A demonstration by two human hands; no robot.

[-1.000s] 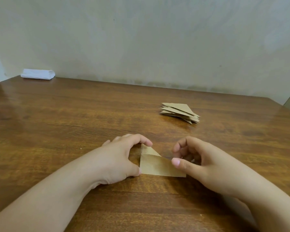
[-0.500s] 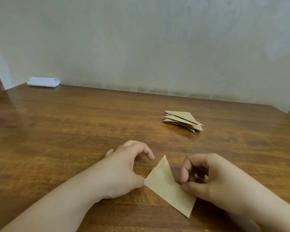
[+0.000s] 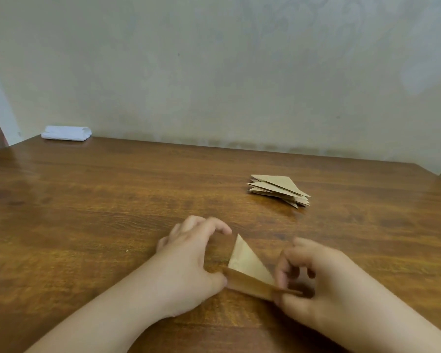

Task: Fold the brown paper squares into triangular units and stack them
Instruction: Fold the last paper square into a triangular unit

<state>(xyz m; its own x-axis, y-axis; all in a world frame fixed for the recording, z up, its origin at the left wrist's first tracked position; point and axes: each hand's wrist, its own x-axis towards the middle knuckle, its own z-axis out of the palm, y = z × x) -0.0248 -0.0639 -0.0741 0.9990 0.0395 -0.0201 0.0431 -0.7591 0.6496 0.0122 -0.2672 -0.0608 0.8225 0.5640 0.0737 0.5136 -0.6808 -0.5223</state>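
A brown paper (image 3: 247, 261) is held btwn both hands at the table's (image 3: 87, 212) near edge. Its left corner is pressed by the left hand (image 3: 189, 261) w/ thumb, fingers curled above; its right end is pinched by the right hand (image 3: 313, 278). A pale triangle w/ a darker raised flap along the near edge is seen. A stack (image 3: 279, 189) of folded triangles is set well apart, farther back to the right.

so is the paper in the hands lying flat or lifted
Partly lifted: the paper has its near edge raised, pinched by the right hand; its far tip points away, low over the table.
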